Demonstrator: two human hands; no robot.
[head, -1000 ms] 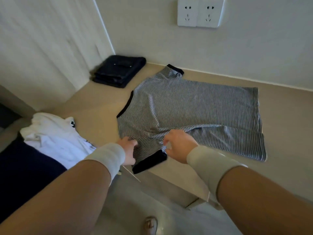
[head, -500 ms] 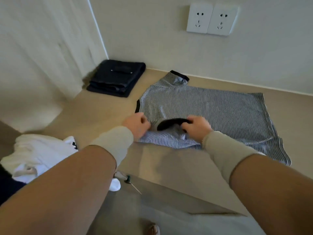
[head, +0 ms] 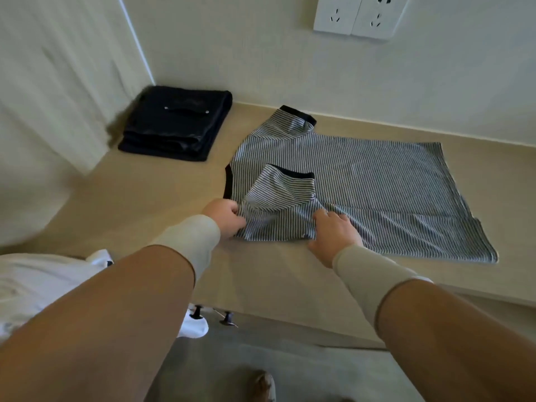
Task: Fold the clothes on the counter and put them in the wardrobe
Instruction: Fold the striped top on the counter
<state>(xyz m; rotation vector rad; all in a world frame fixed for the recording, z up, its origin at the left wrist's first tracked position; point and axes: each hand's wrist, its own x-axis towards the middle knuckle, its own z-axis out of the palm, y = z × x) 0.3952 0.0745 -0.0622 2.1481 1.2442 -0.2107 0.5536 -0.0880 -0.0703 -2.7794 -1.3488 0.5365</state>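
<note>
A grey-and-black striped T-shirt [head: 377,181] lies spread flat on the beige counter [head: 139,204]. Its near sleeve [head: 278,195], edged with a dark cuff, is folded inward over the body. My left hand [head: 224,217] pinches the folded fabric at the shirt's near left corner. My right hand [head: 333,236] lies on the fold's near edge with fingers spread, pressing the cloth down. The far sleeve points toward the wall.
A folded dark garment [head: 177,123] sits in the counter's back left corner against the wall. White clothing [head: 43,285] lies heaped at the left front edge. Two wall sockets [head: 358,15] hang above. The counter's front edge and the floor lie below my arms.
The near sleeve was hanging over the counter edge; both hands carried it up and laid it over the shirt's body. The hands have since slid back to the fold's near edge.
</note>
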